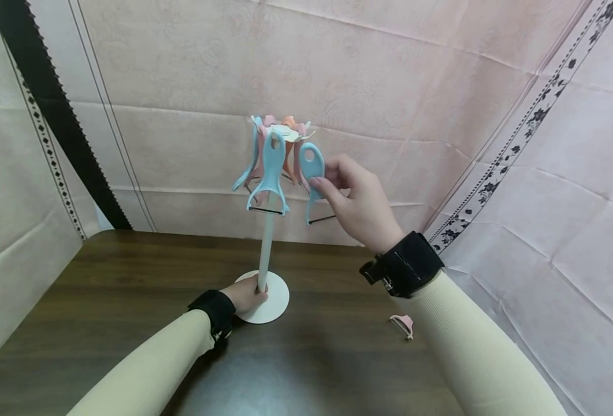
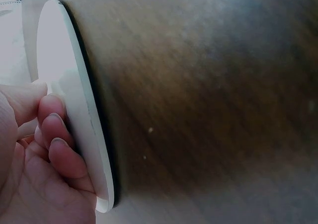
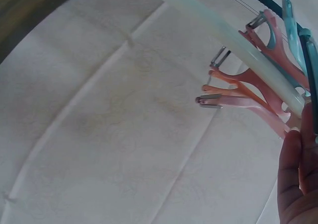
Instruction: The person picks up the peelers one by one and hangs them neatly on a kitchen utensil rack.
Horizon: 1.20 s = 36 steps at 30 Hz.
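A white stand (image 1: 266,248) rises from a round base (image 1: 277,300), with Y-shaped peelers hung around its top. My left hand (image 1: 245,294) grips the pole low down, just above the base; the left wrist view shows curled fingers (image 2: 62,157) close over the base's face. Between thumb and fingers, my right hand (image 1: 360,202) pinches a light blue peeler (image 1: 311,162) at the right of the rack, its blade end downward. Another blue peeler (image 1: 273,164) hangs at the front. Pink peelers (image 3: 253,80) and an orange peeler (image 3: 243,91) hang behind, their blades showing in the right wrist view.
A pink peeler head (image 1: 402,323) lies on the brown wooden table (image 1: 327,358), beside the right forearm, which partly hides that peeler. Pale patterned cloth (image 1: 207,69) hangs behind the table and along both sides.
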### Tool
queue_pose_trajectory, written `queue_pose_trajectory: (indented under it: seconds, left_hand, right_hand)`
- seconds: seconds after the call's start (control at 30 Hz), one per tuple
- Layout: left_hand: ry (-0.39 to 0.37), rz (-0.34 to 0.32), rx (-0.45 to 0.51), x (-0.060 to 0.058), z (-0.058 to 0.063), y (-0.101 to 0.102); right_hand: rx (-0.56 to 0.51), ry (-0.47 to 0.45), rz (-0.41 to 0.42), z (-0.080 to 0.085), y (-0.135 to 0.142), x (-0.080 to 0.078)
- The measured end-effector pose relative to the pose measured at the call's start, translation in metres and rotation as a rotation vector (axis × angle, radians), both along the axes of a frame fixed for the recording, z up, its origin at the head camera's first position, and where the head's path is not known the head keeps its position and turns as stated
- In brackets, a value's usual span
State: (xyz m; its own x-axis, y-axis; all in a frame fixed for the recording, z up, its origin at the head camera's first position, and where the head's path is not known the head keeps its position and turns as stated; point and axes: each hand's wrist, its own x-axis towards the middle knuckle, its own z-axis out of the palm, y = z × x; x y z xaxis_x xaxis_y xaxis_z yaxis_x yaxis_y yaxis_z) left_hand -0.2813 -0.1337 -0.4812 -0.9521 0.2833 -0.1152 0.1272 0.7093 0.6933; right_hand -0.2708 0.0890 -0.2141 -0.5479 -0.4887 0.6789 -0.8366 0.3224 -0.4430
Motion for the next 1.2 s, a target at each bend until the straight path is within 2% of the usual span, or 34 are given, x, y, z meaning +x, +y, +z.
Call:
queue_pose_trajectory:
  seconds: [0.17,0.4,0.57,0.83,1.07,1.2]
  left_hand:
    - [0.015,-0.014,0.002,0.001,0.001,0.0]
    - [0.028,-0.026,0.009,0.002,0.001,0.001]
    - [0.031,-0.023,0.012,0.002,0.002,0.001]
    - [0.038,-0.028,0.015,-0.001,-0.003,-0.002]
    - [0.037,-0.017,0.007,-0.002,-0.005,-0.003]
    - [0.032,-0.017,0.008,-0.002,-0.003,-0.002]
  right_hand:
    - [-0.031,-0.066,-0.02,0.005,-0.009,-0.003]
    - [-0.075,-0.167,-0.03,0.005,-0.016,-0.003]
    - [-0.081,-0.187,-0.032,0.006,-0.018,-0.004]
    - [-0.088,-0.224,-0.004,0.004,-0.023,-0.007]
    - [-0.081,-0.202,-0.006,0.005,-0.024,-0.011]
    - [-0.086,-0.223,-0.015,0.004,-0.024,-0.011]
